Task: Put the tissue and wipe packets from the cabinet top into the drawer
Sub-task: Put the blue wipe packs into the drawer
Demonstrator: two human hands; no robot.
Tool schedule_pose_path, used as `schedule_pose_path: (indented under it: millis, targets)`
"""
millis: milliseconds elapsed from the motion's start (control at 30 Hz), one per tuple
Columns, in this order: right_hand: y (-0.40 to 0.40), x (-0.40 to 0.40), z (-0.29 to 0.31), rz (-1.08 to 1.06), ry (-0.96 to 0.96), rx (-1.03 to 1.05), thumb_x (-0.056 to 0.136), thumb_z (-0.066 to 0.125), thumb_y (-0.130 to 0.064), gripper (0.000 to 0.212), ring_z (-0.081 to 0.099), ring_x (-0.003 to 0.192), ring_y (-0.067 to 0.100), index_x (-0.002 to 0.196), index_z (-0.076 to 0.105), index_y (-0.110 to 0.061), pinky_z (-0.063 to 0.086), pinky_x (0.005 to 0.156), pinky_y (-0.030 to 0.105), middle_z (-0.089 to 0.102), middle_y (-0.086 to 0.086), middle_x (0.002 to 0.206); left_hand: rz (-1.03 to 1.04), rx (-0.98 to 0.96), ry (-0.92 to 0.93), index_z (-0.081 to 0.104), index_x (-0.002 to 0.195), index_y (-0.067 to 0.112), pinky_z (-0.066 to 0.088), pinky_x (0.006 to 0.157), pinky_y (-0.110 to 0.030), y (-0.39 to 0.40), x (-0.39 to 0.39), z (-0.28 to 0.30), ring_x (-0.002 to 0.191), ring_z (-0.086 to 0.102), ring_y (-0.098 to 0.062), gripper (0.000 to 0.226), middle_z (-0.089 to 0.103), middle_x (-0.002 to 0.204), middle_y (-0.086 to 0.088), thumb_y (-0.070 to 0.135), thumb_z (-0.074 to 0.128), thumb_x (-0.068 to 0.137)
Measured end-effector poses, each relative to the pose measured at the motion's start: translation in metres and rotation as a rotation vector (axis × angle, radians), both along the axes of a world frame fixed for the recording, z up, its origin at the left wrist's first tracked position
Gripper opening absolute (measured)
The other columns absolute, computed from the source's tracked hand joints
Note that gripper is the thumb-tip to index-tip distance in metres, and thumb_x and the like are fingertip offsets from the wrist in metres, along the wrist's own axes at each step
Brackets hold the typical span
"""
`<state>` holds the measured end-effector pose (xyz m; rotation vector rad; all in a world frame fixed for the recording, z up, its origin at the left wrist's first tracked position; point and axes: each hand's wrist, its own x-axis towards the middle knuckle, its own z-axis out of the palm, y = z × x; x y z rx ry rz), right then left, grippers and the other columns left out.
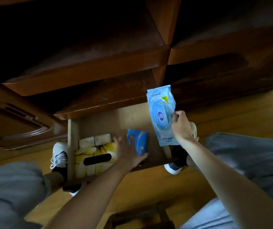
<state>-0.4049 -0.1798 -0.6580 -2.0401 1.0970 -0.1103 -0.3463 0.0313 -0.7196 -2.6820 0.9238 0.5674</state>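
Head view: right hand (181, 125) pinches a pale blue wipe packet (163, 113) above the open drawer (71, 138); left hand (129, 153), fingers spread, rests on a small blue tissue packet (139, 140) inside, beside a yellow tissue box (94, 152).

Both forearms are bare to the edge of view, with no sleeve, watch or ring to be seen on the left hand (129, 152) or the right hand (181, 126). The legs are in loose grey-blue trousers (8, 187), soft and creased at the knees. Dark socks (58, 172) show at the ankles. The shoes (59, 154) are white low trainers with white laces and a dark tongue; the right one shows a white toe and a dark upper.
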Motion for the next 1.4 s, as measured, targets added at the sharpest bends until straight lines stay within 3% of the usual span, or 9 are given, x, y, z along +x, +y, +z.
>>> schedule_pose_path:
  millis: [167, 467, 667, 767, 900, 967, 1067, 1233, 1400]
  targets:
    - [0.01, 0.007, -0.006, 0.011, -0.008, 0.086, 0.11, 0.034, -0.031, 0.02, 0.063, 0.088, 0.018, 0.117, 0.046, -0.017, 0.055, 0.068, 0.041, 0.062, 0.007, 0.112, -0.251, -0.021, 0.051, 0.009, 0.161, 0.014, 0.004, 0.121, -0.06, -0.024, 0.034, -0.01, 0.156, -0.003, -0.033, 0.101, 0.006, 0.17, -0.012, 0.079, 0.039, 0.089]
    - [0.012, -0.004, -0.019, 0.045, 0.097, 0.138, 0.109, 0.034, -0.036, 0.024, 0.068, 0.098, 0.029, 0.124, 0.043, -0.02, 0.057, 0.083, 0.057, 0.065, 0.008, 0.115, 0.014, 0.047, 0.257, 0.019, 0.162, 0.028, -0.006, 0.116, -0.073, 0.002, 0.055, -0.014, 0.156, 0.008, -0.034, 0.107, 0.015, 0.17, -0.009, 0.089, 0.043, 0.078]
    - [0.026, 0.003, -0.02, 0.22, 0.108, 0.137, 0.096, 0.042, -0.071, 0.056, 0.066, 0.081, 0.01, 0.124, 0.048, -0.023, 0.056, 0.065, 0.037, 0.066, -0.003, 0.103, 0.047, -0.118, 0.318, 0.018, 0.162, 0.021, -0.004, 0.122, -0.061, 0.023, 0.052, -0.003, 0.156, 0.01, -0.03, 0.098, 0.018, 0.169, -0.01, 0.081, 0.04, 0.087]
    - [0.037, 0.011, -0.016, 0.533, 0.063, -0.123, 0.093, 0.052, -0.068, 0.031, 0.055, 0.072, -0.005, 0.108, 0.051, -0.04, 0.043, 0.058, 0.024, 0.06, -0.02, 0.087, 0.142, -0.342, 0.075, 0.01, 0.163, 0.019, -0.005, 0.124, -0.056, 0.047, 0.057, 0.004, 0.154, 0.02, -0.024, 0.102, 0.026, 0.167, -0.003, 0.079, 0.042, 0.086]
    - [0.064, 0.031, -0.004, 0.889, -0.076, -0.267, 0.101, 0.043, -0.06, 0.02, 0.057, 0.079, -0.006, 0.096, 0.051, -0.042, 0.038, 0.056, 0.016, 0.058, -0.019, 0.081, 0.306, -0.669, 0.229, 0.017, 0.161, 0.031, 0.019, 0.125, -0.05, 0.065, 0.085, 0.032, 0.152, 0.023, -0.016, 0.109, 0.024, 0.167, 0.007, 0.061, 0.077, 0.075]
    - [0.071, 0.041, 0.003, 0.964, -0.1, -0.304, 0.1, 0.043, -0.062, 0.02, 0.055, 0.082, -0.009, 0.097, 0.051, -0.044, 0.036, 0.058, 0.017, 0.057, -0.02, 0.083, 0.416, -0.756, 0.485, 0.051, 0.139, 0.032, 0.054, 0.102, -0.039, 0.076, 0.098, 0.043, 0.126, 0.058, -0.01, 0.073, 0.058, 0.143, 0.002, 0.041, 0.085, 0.076]
    - [0.066, 0.049, 0.012, 0.756, -0.071, -0.269, 0.09, 0.049, -0.071, 0.026, 0.058, 0.083, -0.008, 0.097, 0.055, -0.046, 0.044, 0.061, 0.023, 0.063, -0.021, 0.09, 0.663, -0.982, 0.729, 0.07, 0.103, 0.019, 0.064, 0.072, -0.031, 0.096, 0.106, 0.049, 0.086, 0.076, -0.011, 0.034, 0.078, 0.101, -0.001, 0.038, 0.085, 0.078]
    - [0.058, 0.035, 0.014, 0.33, -0.025, 0.507, 0.071, 0.079, -0.068, 0.08, 0.067, 0.111, 0.012, 0.137, 0.053, -0.03, 0.054, 0.098, 0.041, 0.066, -0.006, 0.125, 1.057, -1.342, 0.984, 0.064, 0.119, 0.003, 0.063, 0.063, -0.041, 0.118, 0.098, 0.052, 0.085, 0.078, -0.029, 0.035, 0.078, 0.103, -0.015, 0.024, 0.074, 0.092]
    - [0.078, 0.025, -0.002, 0.149, -0.132, 1.078, 0.084, 0.084, -0.024, 0.055, 0.069, 0.117, 0.027, 0.134, 0.061, -0.016, 0.055, 0.099, 0.048, 0.072, 0.01, 0.126, 1.312, -1.396, 0.984, 0.066, 0.116, 0.008, 0.061, 0.063, -0.039, 0.115, 0.084, 0.048, 0.083, 0.077, -0.025, 0.029, 0.079, 0.103, -0.012, 0.024, 0.073, 0.093]
